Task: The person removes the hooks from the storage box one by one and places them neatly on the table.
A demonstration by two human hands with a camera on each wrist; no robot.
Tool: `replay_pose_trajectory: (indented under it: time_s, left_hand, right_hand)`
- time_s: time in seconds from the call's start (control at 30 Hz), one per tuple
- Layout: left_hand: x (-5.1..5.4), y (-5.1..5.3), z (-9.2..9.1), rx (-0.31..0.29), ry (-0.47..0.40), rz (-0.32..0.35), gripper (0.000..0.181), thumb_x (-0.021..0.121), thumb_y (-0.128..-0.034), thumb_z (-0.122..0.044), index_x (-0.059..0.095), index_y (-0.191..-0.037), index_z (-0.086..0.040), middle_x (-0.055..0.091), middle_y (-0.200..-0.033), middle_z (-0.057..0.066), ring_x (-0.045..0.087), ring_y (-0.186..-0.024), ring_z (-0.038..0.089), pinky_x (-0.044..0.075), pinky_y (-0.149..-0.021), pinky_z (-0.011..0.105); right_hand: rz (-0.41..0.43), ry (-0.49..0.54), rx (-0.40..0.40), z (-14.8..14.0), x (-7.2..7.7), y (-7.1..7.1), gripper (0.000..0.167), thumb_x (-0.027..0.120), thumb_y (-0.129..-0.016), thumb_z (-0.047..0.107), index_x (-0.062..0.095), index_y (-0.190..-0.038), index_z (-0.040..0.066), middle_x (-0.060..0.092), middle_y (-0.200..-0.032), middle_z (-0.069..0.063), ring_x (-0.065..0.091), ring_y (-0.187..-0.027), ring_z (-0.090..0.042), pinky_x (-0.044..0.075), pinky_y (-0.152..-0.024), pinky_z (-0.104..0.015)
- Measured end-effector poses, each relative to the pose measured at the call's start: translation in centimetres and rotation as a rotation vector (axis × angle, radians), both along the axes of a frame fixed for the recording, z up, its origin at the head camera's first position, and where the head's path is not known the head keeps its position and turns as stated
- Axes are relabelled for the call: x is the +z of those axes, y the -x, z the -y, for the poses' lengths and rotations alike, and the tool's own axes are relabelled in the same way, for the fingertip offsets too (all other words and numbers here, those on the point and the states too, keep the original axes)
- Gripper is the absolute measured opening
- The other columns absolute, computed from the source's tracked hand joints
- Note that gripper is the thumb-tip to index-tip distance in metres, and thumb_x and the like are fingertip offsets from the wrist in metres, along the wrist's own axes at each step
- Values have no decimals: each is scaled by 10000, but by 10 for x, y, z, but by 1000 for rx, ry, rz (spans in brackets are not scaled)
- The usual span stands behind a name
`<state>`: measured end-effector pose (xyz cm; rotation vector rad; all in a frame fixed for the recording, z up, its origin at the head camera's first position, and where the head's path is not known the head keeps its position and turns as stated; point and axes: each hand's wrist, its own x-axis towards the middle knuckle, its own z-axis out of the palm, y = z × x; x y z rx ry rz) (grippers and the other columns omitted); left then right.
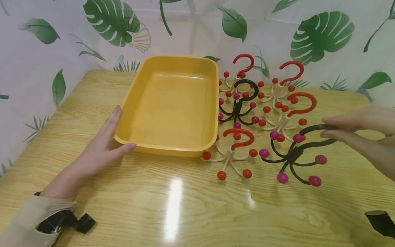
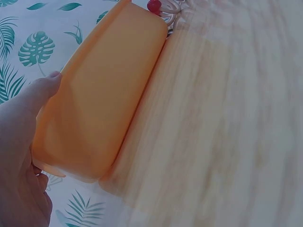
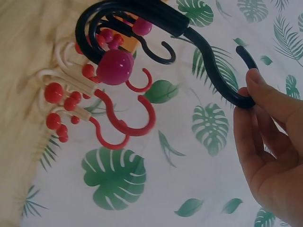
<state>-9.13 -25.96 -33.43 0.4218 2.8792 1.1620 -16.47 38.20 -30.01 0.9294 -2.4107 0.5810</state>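
My left hand [image 1: 98, 149] grips the near left corner of a yellow plastic tray [image 1: 172, 109], thumb and fingers spread about its rim. My right hand [image 1: 367, 133] pinches the curved top of a black claw hanger [image 1: 295, 154] with pink ball tips, between thumb and fingers. In the right wrist view the hanger's hook [image 3: 218, 82] passes into the fingertips. Whether its ball tips touch the table cannot be told. Left of it, a cream claw hanger [image 1: 229, 156] with a red hook and red balls stands beside the tray.
Behind stand several more cream-and-red hangers [image 1: 285, 118] and another black hanger [image 1: 237, 106] with pink balls, close to the tray's right side. All are on a wood-grain table [image 1: 129, 206]. A white leaf-patterned cloth [image 1: 191, 27] hangs behind the table.
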Motion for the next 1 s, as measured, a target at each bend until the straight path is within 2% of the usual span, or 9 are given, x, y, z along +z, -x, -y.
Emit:
replay_pose_trajectory:
  time_s: [0.13,0.23,0.33,0.43,0.5,0.67,0.73,0.87,1.0]
  left_hand:
    - [0,0,1,-1,-3,-1,978,673,-897,-327,-69,-1530,-263,-92,-1578,-83,-45,-1447,217,29,-1135,536]
    - [0,0,1,0,-5,-1,978,675,-895,-326,-67,-1530,-266,-91,-1578,-86,-49,-1445,202,26,-1137,531]
    - [0,0,2,0,-6,0,980,677,-894,-324,-69,-1528,-273,-92,-1577,-86,-50,-1445,203,25,-1136,533]
    - [0,0,2,-2,-5,1,980,675,-894,-325,-71,-1528,-274,-92,-1578,-86,-47,-1446,208,27,-1136,535]
    - [0,0,2,-3,-4,2,980,674,-895,-328,-72,-1528,-274,-92,-1577,-86,-47,-1445,205,30,-1136,535]
    - [1,0,2,-3,0,0,984,678,-892,-331,-69,-1529,-267,-91,-1578,-87,-44,-1446,203,36,-1137,533]
    - [1,0,2,-2,1,0,985,679,-891,-331,-66,-1531,-259,-90,-1578,-87,-43,-1446,200,37,-1137,532]
    - [1,0,2,-3,1,3,983,677,-892,-337,-65,-1532,-256,-89,-1577,-91,-50,-1444,180,34,-1137,531]
    - [2,-1,3,-8,6,9,986,678,-890,-337,-70,-1529,-266,-91,-1576,-95,-57,-1442,173,29,-1136,534]
  right_hand:
    - [43,0,-13,91,55,-56,307,832,-712,94,760,-1010,67,681,-891,120,567,-798,79,395,-745,-65]
    - [34,-10,-39,120,67,-72,249,821,-676,-17,747,-914,-24,670,-853,95,495,-808,139,369,-733,-49]
    - [42,-90,-101,127,68,-76,381,823,-567,-137,747,-917,-5,689,-824,-5,451,-808,159,355,-736,-65]
    - [52,-123,-106,125,63,-76,416,829,-553,-124,755,-931,33,703,-821,-56,458,-805,167,352,-760,-40]
    - [43,-131,-97,122,59,-75,218,815,-731,109,761,-937,58,706,-829,-42,469,-801,178,353,-771,-22]
    - [42,-133,-93,119,54,-75,242,760,-780,249,763,-946,73,709,-839,-32,473,-805,199,367,-763,-8]
    - [52,-144,-103,119,55,-76,341,846,-628,32,760,-956,72,707,-842,-25,469,-800,198,370,-754,-6]
    - [85,-165,-132,119,55,-78,500,856,-524,-75,748,-990,74,704,-872,-33,492,-780,161,376,-723,1]
    - [143,-136,-173,112,53,-78,473,843,-608,-47,731,-1051,75,700,-948,-6,480,-807,173,385,-679,-2]
